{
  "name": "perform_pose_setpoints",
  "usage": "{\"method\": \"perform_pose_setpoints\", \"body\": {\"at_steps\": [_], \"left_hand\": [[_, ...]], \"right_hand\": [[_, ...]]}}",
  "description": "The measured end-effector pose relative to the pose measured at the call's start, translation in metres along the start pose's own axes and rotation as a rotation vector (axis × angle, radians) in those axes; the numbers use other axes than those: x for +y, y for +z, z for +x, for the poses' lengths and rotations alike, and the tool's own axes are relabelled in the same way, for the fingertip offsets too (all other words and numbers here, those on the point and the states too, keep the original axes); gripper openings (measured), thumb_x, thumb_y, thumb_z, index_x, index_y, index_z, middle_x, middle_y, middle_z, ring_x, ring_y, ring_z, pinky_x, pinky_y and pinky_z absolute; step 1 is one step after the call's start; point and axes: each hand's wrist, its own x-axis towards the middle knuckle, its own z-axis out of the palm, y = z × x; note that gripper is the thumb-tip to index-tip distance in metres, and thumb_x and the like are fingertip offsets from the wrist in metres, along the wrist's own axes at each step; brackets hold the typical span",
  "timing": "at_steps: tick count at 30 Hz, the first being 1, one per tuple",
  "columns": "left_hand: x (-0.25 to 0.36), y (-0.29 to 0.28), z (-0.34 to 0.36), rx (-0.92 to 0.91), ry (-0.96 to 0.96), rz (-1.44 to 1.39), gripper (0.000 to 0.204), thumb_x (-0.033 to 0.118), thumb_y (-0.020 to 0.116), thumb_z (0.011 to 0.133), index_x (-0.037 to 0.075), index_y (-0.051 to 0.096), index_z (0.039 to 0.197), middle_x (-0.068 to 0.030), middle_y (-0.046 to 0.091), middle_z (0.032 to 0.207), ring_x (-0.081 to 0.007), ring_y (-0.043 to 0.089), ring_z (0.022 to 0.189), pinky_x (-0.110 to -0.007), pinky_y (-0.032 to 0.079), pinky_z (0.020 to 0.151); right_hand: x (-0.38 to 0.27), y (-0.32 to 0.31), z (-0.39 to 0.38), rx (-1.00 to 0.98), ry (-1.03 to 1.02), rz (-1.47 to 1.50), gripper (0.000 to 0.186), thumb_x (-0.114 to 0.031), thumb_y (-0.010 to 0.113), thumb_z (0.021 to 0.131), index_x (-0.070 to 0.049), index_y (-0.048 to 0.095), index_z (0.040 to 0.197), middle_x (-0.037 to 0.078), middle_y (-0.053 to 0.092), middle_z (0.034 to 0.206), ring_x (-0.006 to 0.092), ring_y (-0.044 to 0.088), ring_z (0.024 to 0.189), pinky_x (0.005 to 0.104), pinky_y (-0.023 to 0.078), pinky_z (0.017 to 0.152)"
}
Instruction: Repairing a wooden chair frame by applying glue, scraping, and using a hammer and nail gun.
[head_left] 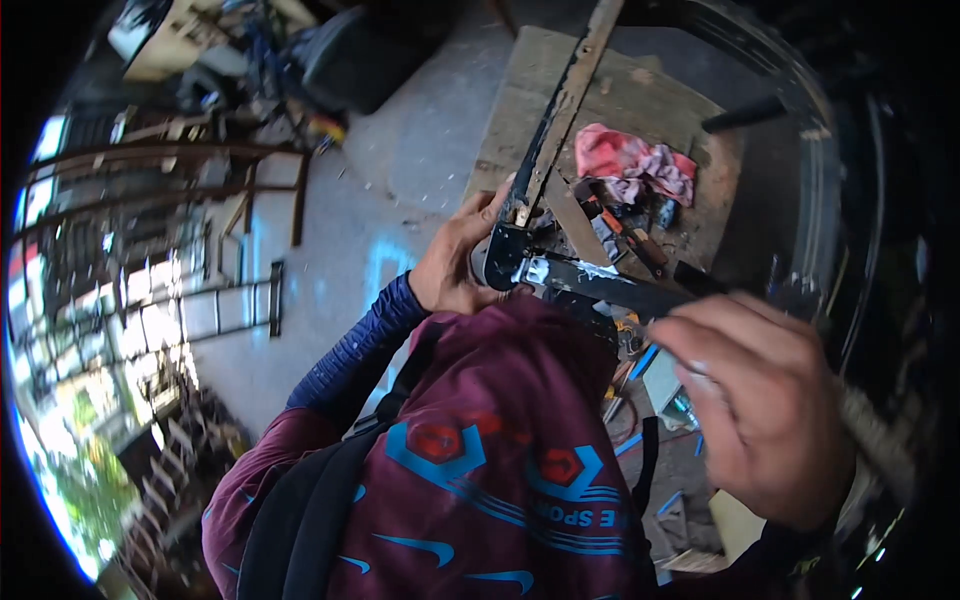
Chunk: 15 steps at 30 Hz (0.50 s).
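Note:
Straight in front of me is the corner of a dark frame point(507, 255). From it, a long worn strip point(580, 85) runs up and away, and a dark bar point(625, 290) with white smears goes right. My left hand point(452, 258) is wrapped round the outer side of this corner. A white patch point(535, 270) sits where the bar meets the corner. My right hand point(760, 390) is beside the bar's right end, blurred, its fingers curled in together. There is a white smear on one finger. Whatever it may hold is hidden.
Beyond the frame, a wooden board point(640, 100) carries a pink cloth point(635, 160) and several small tools. A pale green box point(662, 382) is below my right hand's fingertips. Brown metal frames point(270, 200) stand at left; a dark bin point(365, 60) is at the far left.

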Motion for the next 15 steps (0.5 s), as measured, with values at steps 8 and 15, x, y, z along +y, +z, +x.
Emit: {"method": "perform_pose_setpoints", "body": {"at_steps": [8,15], "left_hand": [[-0.032,-0.011,0.016,-0.121,0.286,-0.052,0.128,0.009,0.095,0.065,-0.001,0.022,0.17,-0.0252,0.06,0.146,-0.0436,0.059,0.122,-0.046,0.046,0.113],[-0.026,-0.012,0.016,-0.084,0.246,-0.173,0.118,0.01,0.095,0.069,-0.003,0.03,0.167,-0.0247,0.067,0.138,-0.0417,0.062,0.121,-0.042,0.05,0.109]], "right_hand": [[-0.021,0.031,0.1,-0.058,0.028,-0.631,0.023,-0.002,0.072,0.085,0.001,0.067,0.107,0.023,0.066,0.105,0.0431,0.064,0.108,0.0523,0.048,0.095],[-0.022,0.031,0.138,-0.161,0.409,-0.539,0.038,-0.022,0.081,0.089,0.001,0.071,0.117,0.016,0.074,0.103,0.0305,0.074,0.095,0.0436,0.057,0.086]]}}
